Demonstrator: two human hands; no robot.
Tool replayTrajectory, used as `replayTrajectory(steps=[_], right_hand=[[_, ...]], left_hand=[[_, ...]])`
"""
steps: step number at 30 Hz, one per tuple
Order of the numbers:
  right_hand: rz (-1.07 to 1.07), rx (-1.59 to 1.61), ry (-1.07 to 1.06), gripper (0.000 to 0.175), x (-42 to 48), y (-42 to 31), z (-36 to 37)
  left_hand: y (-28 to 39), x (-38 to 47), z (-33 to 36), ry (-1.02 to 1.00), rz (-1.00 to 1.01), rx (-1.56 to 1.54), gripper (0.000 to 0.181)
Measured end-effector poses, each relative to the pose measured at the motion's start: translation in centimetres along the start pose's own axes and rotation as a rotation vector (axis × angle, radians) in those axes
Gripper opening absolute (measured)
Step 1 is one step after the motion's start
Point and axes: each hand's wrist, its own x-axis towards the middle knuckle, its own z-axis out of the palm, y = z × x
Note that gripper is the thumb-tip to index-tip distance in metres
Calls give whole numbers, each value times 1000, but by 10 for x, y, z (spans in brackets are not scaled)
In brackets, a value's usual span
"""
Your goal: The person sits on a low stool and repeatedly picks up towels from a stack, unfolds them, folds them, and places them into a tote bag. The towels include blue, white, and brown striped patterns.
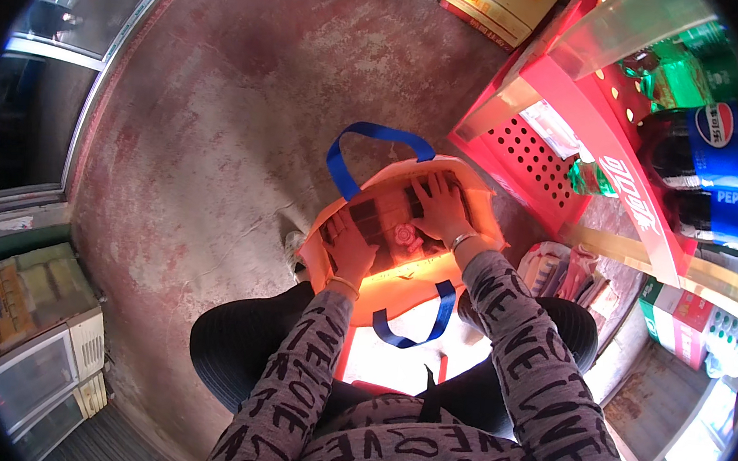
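Note:
An orange tote bag point(395, 302) with blue strap handles stands upright on the floor between my knees, its top wide open. Inside lies folded checked fabric point(386, 222) with a pink rose pattern. My left hand point(349, 245) rests with spread fingers on the fabric at the bag's left side. Across from it, my right hand point(440, 207) lies flat on the fabric near the right rim, fingers apart. One blue handle point(378, 129) arches beyond the far rim; the other blue handle point(412, 340) hangs over the near side. Neither hand grips a handle.
At the right stands a red display rack point(533, 159) holding cola bottles point(709, 175) and green bottles point(685, 74). Folded cloths point(563, 274) lie below it. A cardboard box point(493, 11) sits at the back. Left are a glass-fronted cabinet point(34, 372) and a glass door frame point(55, 51).

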Motion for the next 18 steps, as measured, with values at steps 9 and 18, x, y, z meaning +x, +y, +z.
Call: replayTrajectory(steps=[9, 18], right_hand=[[-35, 154, 56, 94, -3, 12, 15], [-86, 146, 171, 89, -6, 26, 46]], left_hand=[[-11, 12, -8, -57, 51, -51, 118], [-10, -4, -50, -33, 279, 23, 85]])
